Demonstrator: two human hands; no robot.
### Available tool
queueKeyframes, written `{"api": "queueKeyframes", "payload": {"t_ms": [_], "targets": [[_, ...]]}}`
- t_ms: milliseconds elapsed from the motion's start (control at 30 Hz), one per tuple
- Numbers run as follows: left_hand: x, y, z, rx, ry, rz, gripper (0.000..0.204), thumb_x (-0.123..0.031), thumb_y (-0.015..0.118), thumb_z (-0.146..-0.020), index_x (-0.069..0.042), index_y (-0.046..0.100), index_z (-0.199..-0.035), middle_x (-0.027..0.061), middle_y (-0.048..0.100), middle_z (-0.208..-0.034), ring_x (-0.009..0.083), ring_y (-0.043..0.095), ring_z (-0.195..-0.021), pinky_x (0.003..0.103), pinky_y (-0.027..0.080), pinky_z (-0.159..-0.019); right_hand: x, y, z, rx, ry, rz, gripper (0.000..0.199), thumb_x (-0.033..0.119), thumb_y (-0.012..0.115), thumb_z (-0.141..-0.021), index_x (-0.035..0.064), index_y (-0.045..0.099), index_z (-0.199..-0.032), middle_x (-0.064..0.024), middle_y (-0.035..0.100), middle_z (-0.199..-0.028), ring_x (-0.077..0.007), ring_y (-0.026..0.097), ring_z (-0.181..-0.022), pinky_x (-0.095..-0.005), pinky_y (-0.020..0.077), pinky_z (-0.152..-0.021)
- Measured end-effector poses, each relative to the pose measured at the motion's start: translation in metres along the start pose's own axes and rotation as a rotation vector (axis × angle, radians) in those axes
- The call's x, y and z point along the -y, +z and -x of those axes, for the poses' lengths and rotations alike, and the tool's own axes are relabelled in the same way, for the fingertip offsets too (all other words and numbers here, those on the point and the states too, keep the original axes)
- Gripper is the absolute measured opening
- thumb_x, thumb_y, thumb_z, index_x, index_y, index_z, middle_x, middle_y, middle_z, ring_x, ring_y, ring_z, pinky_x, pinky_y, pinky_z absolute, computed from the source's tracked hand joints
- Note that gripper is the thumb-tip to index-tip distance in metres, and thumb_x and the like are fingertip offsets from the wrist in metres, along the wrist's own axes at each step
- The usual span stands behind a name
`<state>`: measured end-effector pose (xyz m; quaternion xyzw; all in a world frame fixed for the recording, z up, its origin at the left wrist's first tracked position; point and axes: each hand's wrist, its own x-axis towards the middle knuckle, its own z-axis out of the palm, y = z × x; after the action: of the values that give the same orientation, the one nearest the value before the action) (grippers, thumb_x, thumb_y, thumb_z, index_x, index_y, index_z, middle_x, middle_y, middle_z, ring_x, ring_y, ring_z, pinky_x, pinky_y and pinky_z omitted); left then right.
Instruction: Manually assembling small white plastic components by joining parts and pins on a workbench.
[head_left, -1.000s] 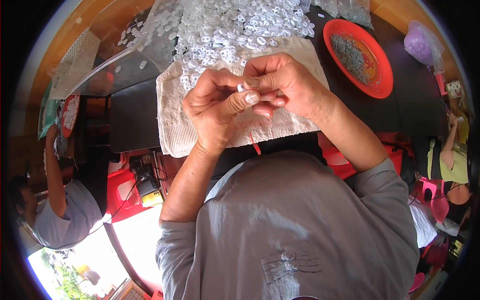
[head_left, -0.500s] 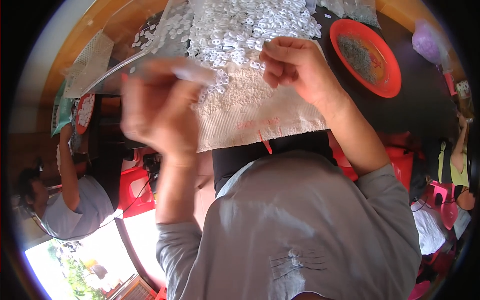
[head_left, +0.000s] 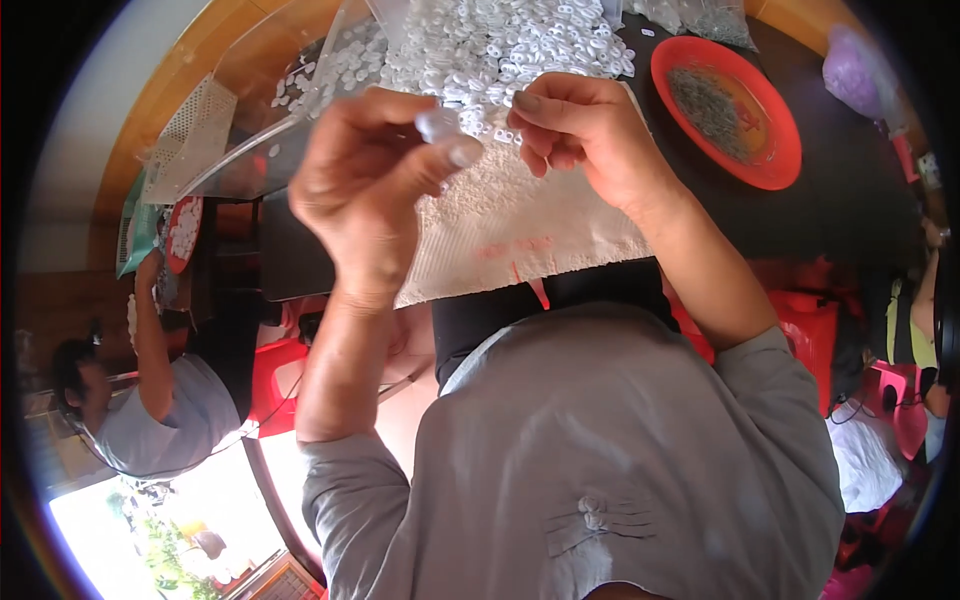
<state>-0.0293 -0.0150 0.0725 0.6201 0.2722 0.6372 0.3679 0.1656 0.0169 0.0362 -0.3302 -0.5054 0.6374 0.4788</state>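
Evidently the wearer's left hand [head_left: 362, 175] has a small white piece [head_left: 434, 126] pinched between thumb and forefinger, held above the cloth [head_left: 560, 215]. To the right of that pinch, and apart from it, hangs the right hand [head_left: 590, 130], its thumb drawn in towards curled fingers; whether anything thin sits between them cannot be told.

The likeliest trouble is a drop. The piece is small and looks smooth, and the pinch appears to hold it by the fingertips alone, so a slight roll of the thumb might let it slip. If it fell just beyond the grip, it could be lost among the heap of white pieces [head_left: 500, 50], which look much like it; the cloth beneath the grip would probably deaden a bounce. Any sliver in the right hand could go astray as easily. The red dish [head_left: 785, 150] of thin grey pieces [head_left: 705, 108] stands well off to the right of both hands, so a knock there seems unlikely.

As for direction, the piece is blurred and partly covered. Its exposed end projects from the pinch towards the right hand, and its long axis seems to slant down to the right, though its exact angle and any holes are unclear.
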Motion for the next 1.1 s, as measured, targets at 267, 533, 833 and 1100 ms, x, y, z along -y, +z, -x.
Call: {"api": "queueKeyframes", "payload": {"t_ms": [267,533,833,1100], "targets": [[0.039,0.009,0.024,0.059,-0.051,0.169,0.027,0.010,0.074,-0.074,0.004,0.062,-0.097,0.0083,0.061,-0.092,0.0138,0.062,-0.078,0.025,0.054,-0.065,0.002,0.005,0.004,0.159,-0.024,0.104,0.027,0.026,0.060,-0.093,0.0016,0.064,-0.082,-0.0004,0.055,-0.062,-0.0091,0.056,-0.054,-0.0193,0.0354,-0.047],[0.051,0.011,0.037,-0.023,-0.121,0.178,0.029,0.004,0.078,-0.070,0.001,0.062,-0.095,0.0078,0.064,-0.088,0.0098,0.058,-0.067,0.020,0.044,-0.051,0.000,0.005,0.004,0.249,-0.055,0.128,0.020,0.018,0.063,-0.091,0.0000,0.063,-0.082,-0.0008,0.055,-0.066,-0.0061,0.046,-0.053,-0.0208,0.0410,-0.051],[0.008,-0.013,0.006,-0.301,0.177,-0.122,0.017,0.013,0.066,-0.075,0.005,0.062,-0.089,0.0121,0.066,-0.074,0.0111,0.056,-0.054,0.021,0.043,-0.048,0.000,-0.001,0.003,0.153,-0.033,0.053,0.022,0.020,0.061,-0.092,0.0002,0.062,-0.082,-0.0020,0.053,-0.065,-0.0104,0.049,-0.054,-0.0225,0.0403,-0.051],[-0.035,-0.102,-0.105,-0.250,0.398,-1.083,0.028,-0.015,0.082,-0.070,-0.003,0.071,-0.093,0.0026,0.067,-0.080,0.0095,0.059,-0.063,0.024,0.047,-0.059,0.007,-0.004,0.000,-0.038,-0.134,-0.061,0.024,0.024,0.059,-0.093,0.0025,0.062,-0.082,-0.0012,0.052,-0.065,-0.0163,0.057,-0.061,-0.0227,0.0315,-0.048]]}}
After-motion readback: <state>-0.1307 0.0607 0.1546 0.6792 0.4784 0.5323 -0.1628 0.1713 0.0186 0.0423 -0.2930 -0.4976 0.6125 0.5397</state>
